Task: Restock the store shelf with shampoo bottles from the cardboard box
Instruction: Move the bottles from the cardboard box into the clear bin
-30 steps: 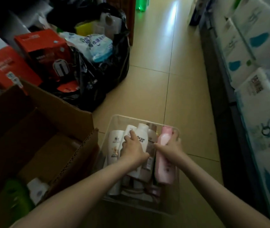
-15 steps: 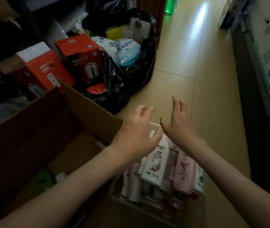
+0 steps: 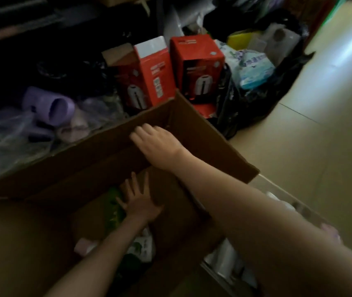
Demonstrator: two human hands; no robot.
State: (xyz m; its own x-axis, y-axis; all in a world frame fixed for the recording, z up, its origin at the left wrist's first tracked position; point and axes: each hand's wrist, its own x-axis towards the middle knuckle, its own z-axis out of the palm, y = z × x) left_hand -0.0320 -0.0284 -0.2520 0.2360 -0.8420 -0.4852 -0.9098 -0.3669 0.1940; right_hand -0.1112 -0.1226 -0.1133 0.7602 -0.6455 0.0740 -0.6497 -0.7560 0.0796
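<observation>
Nearest, at the lower right, a clear plastic bin sits against the side of the cardboard box. The right forearm crosses over the bin and hides most of it, but pale bottles show inside. The box stands open on the floor, its flaps raised. Low in its dim interior lie a few shampoo bottles: a white bottle with a green label, a pinkish cap beside the left forearm, and a green bottle further in.

The left hand is down in the box with its fingers spread flat and open, gripping nothing; it lies just beside the green bottle, whether touching it I cannot tell. Higher and further, the right hand reaches over the box toward the far flap, fingers relaxed and holding nothing — they are blurred, so contact with the cardboard is unclear.

Beyond the box stand two red cartons side by side, with a purple cup-like thing lying on its side to the left. To the right a black bag holds a blue-and-white packet, and pale floor tiles run off past it.
</observation>
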